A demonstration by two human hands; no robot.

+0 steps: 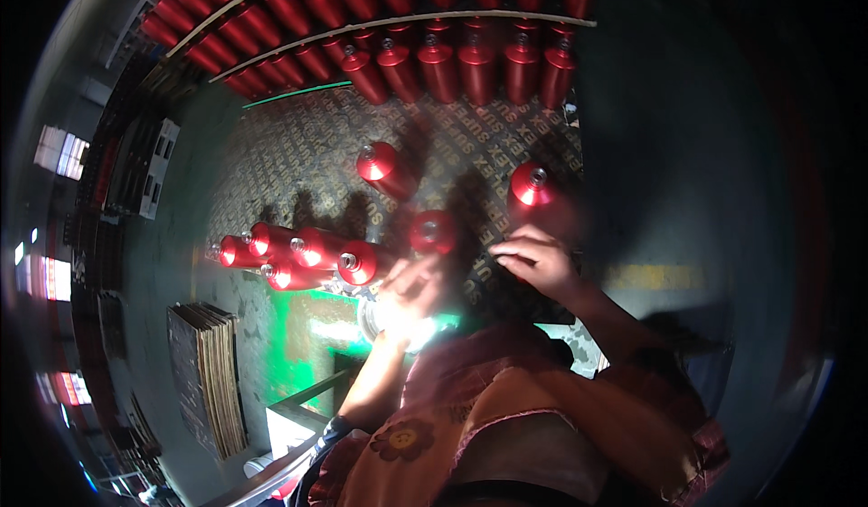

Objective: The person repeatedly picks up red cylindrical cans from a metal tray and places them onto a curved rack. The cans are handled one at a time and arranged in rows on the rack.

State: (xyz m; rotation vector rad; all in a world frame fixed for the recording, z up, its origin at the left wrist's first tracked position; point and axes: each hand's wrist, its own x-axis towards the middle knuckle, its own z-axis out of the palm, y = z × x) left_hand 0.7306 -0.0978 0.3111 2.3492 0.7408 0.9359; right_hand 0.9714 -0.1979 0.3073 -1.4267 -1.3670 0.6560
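My left hand (411,288) is brightly lit and smeared by motion. Its fingers reach up to the near side of a blurred red bottle (432,231); whether they grip it cannot be made out. A round, shiny metal rim (369,319) shows beside that wrist. Fingers stretched out and apart, my right hand (540,263) lies just below another red bottle (532,186) with a narrow neck. Any contact there is unclear. A third red bottle (378,162) stands tilted in view farther off, between the two.
Several red bottles (312,249) cluster at the table's left edge. Rows of red bottles (438,60) fill the far side, with pale strips (407,21) between layers. The dark printed tabletop (298,154) lies between. A stack of boards (206,376) stands at lower left.
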